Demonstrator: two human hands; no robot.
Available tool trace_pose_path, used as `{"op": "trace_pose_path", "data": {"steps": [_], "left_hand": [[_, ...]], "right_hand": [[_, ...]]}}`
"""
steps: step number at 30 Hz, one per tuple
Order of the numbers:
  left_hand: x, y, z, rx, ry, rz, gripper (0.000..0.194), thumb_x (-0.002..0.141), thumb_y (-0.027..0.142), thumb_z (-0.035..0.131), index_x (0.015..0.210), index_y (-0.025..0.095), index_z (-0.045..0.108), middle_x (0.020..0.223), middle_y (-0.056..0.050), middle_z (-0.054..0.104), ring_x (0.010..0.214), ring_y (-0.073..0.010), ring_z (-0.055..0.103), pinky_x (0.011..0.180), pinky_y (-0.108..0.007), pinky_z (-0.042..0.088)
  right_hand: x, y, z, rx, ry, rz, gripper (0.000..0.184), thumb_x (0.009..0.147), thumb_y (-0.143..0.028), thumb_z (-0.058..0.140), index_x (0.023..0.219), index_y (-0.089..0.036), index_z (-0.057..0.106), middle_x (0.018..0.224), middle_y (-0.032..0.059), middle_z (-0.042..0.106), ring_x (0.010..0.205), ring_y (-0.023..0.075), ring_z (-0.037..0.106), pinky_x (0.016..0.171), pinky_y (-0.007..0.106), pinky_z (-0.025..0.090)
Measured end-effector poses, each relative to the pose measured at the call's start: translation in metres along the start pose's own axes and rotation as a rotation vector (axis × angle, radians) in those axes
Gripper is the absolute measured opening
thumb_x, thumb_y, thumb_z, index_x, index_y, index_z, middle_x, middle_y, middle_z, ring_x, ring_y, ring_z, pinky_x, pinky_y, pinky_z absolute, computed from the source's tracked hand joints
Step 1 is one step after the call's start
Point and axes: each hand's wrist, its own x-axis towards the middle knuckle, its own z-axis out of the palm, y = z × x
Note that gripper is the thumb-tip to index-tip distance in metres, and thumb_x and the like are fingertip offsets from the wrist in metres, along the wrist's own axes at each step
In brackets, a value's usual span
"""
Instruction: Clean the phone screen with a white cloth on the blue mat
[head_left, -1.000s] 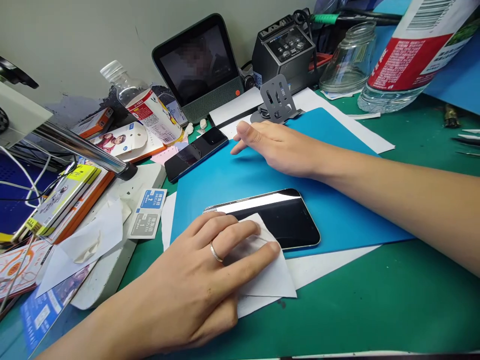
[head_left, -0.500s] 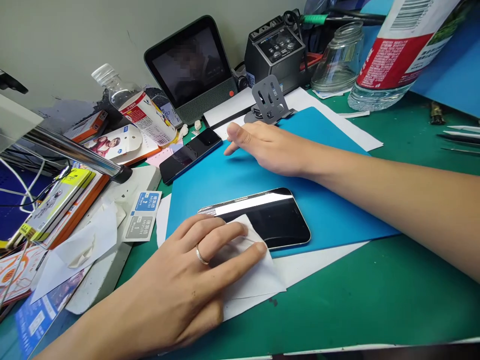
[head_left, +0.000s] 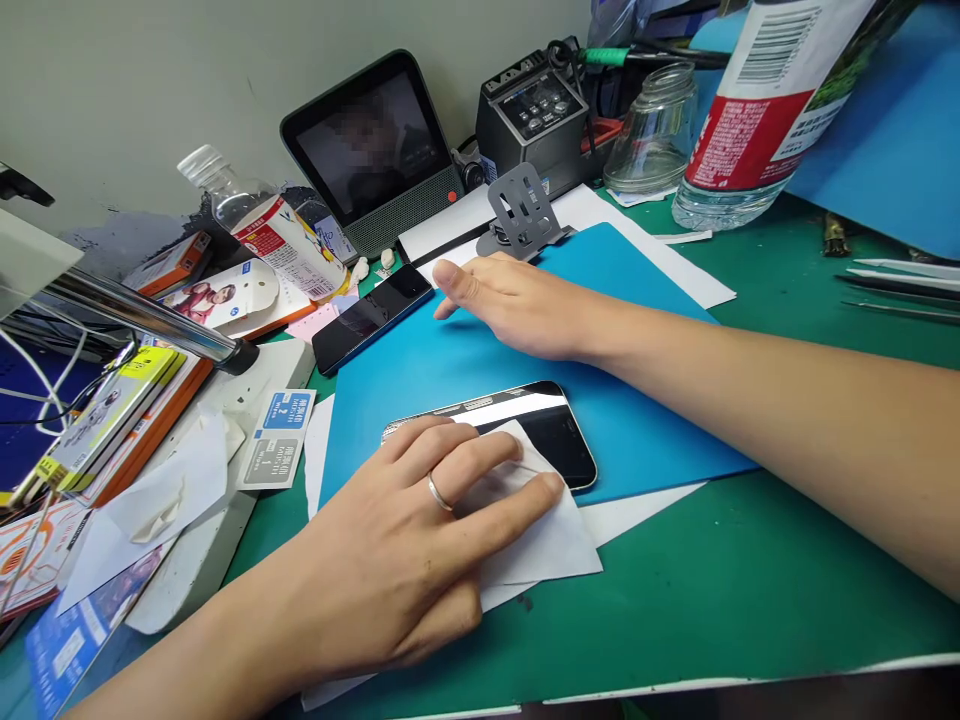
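My left hand (head_left: 420, 540), with a ring on one finger, presses a folded white wipe (head_left: 551, 540) onto the screen of a smartphone (head_left: 551, 412). The phone lies face up on a blue mat (head_left: 637, 430), its lower left partly covered by my fingers and the wipe. Beyond the phone, my right hand (head_left: 510, 300) rests edge-down on the mat, fingers stretched out and thumb raised, holding nothing. Its farther fingers are partly hidden. Just left of it lies a second dark phone (head_left: 375, 318).
Two wipe packets (head_left: 279, 440) lie left of the mat. Behind stand a tilted bottle (head_left: 277, 235), a smart display (head_left: 367, 140), a grey phone stand (head_left: 521, 205), a black control box (head_left: 532, 110), a glass jar (head_left: 651, 140) and a water bottle (head_left: 742, 150). Tweezers (head_left: 900, 285) lie right.
My left hand has slid the wipe rightward along the phone's screen, covering more of its right part. My right hand keeps its place on the mat. The camera view has shifted slightly.
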Motion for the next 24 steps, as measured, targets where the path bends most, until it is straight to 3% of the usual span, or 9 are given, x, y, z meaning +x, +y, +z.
{"op": "trace_pose_path", "data": {"steps": [6,10,18,24], "left_hand": [[-0.004,0.002,-0.002,0.006,-0.010,-0.011,0.063,0.088,0.016,0.053,0.150,0.025,0.041,0.144,-0.011,0.047,0.124,-0.0300,0.045,0.109,-0.049,0.037],[-0.014,0.001,-0.004,0.002,-0.008,-0.027,0.066,0.085,0.012,0.053,0.149,0.023,0.042,0.142,-0.011,0.047,0.123,-0.0301,0.045,0.110,-0.050,0.036],[0.003,0.004,0.001,-0.055,0.035,0.002,0.060,0.089,0.022,0.051,0.149,0.024,0.042,0.141,-0.010,0.049,0.121,-0.0297,0.046,0.106,-0.047,0.040],[0.001,0.000,0.001,-0.064,0.038,-0.033,0.059,0.089,0.022,0.050,0.148,0.025,0.043,0.139,-0.010,0.051,0.119,-0.0297,0.047,0.107,-0.050,0.037]], "right_hand": [[-0.002,0.001,0.000,0.030,-0.005,-0.011,0.086,0.088,-0.083,0.023,0.098,-0.017,0.078,0.107,0.0114,0.075,0.111,0.0239,0.064,0.104,0.036,0.037],[-0.002,0.000,0.000,0.016,-0.012,0.004,0.084,0.089,-0.081,0.023,0.098,-0.019,0.079,0.111,0.0107,0.074,0.118,0.0251,0.060,0.107,0.036,0.035],[0.000,0.001,0.000,-0.038,-0.005,0.002,0.088,0.087,-0.085,0.018,0.100,-0.021,0.078,0.118,0.0093,0.072,0.127,0.0266,0.053,0.110,0.037,0.031],[0.000,0.003,0.001,-0.036,-0.008,0.015,0.083,0.089,-0.083,0.021,0.102,-0.024,0.079,0.118,0.0083,0.072,0.128,0.0260,0.053,0.110,0.036,0.032]]}}
